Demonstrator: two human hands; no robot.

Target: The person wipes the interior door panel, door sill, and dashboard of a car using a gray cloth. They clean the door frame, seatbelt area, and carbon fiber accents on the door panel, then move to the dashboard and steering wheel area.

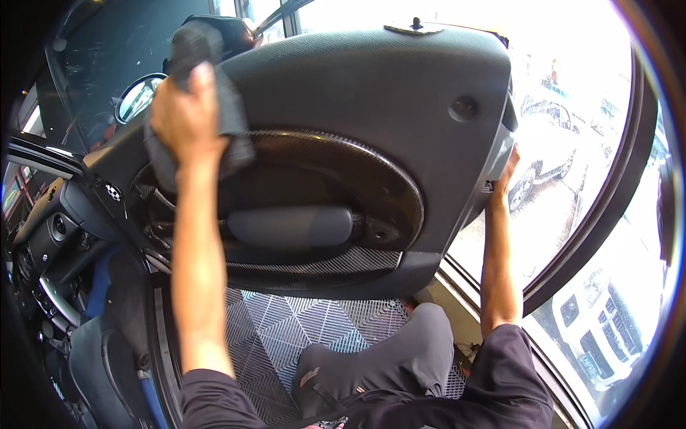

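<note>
My left hand [187, 115] is closed on a dark grey cloth [233, 128], blurred, at the front upper part of a car door's inner panel [348, 80]. Cloth hangs out on both sides of the hand and above the thumb. My right hand [509, 166] is at the rear edge of the open door, its fingers partly hidden behind that edge. The panel has an oval carbon-patterned trim [343, 140], a padded armrest [292, 226] and a lock pin [416, 23] on top.
Left of the door are the side mirror [140, 100], the dashboard [69, 209] and a seat [99, 364]. Grey slatted floor tiles [305, 322] lie below the door. At the right stands a window with a dark curved frame [605, 214]; parked vehicles show outside.
</note>
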